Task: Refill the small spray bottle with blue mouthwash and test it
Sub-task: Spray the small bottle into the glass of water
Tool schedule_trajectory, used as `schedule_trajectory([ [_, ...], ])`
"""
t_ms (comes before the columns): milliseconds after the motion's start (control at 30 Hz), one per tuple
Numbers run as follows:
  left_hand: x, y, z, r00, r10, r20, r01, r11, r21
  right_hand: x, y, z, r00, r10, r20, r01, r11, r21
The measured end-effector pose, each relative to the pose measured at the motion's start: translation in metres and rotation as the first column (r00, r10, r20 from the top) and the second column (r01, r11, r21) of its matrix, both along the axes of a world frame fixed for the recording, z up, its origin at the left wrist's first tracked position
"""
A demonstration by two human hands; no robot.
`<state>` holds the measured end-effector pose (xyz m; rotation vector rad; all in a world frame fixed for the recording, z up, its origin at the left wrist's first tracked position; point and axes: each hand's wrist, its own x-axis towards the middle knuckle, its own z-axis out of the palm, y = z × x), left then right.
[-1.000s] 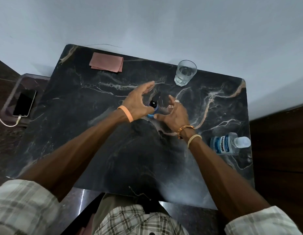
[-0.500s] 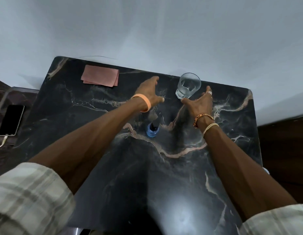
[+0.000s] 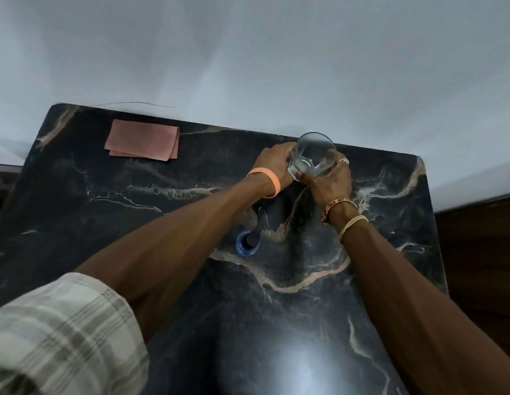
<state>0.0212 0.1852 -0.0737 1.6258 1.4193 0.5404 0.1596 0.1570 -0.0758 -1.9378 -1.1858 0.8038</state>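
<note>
Your left grip [image 3: 272, 163] and right grip [image 3: 331, 181] have reached out, clasping the glass [image 3: 313, 155]; the spray bottle [image 3: 248, 242] stands back toward you, nearer the left.

folded pink cloth [image 3: 142, 143]: far-left corner | black marble table [image 3: 276, 323] | white wall [image 3: 248, 52] behind

black veined marble table [image 3: 105, 223], pink cloth [image 3: 142, 143], plaid sleeve [image 3: 62, 332].

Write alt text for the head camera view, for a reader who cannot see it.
The left hand and right hand grip a clear glass near the far edge of a dark marble table. A small blue spray bottle stands between the forearms; a folded pink cloth lies far left.
</note>
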Motion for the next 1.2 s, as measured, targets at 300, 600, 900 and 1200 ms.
schedule_trajectory([
  [300,-0.031,-0.035,0.097,0.995,0.105,-0.004,-0.103,0.985,0.142,-0.028,-0.032,0.098,0.992,0.106,0.074,-0.114,0.988,0.109],
  [600,-0.105,-0.098,0.195,0.935,0.353,0.031,-0.345,0.887,0.306,-0.093,-0.064,0.198,0.935,0.332,0.127,-0.354,0.904,0.242],
  [900,-0.199,-0.198,0.182,0.849,0.526,0.056,-0.518,0.805,0.29,-0.184,-0.121,0.187,0.786,0.604,0.127,-0.617,0.762,0.195],
  [1200,-0.226,-0.283,0.104,0.775,0.629,0.058,-0.631,0.765,0.128,-0.223,-0.181,0.104,0.691,0.72,0.062,-0.723,0.69,0.047],
])
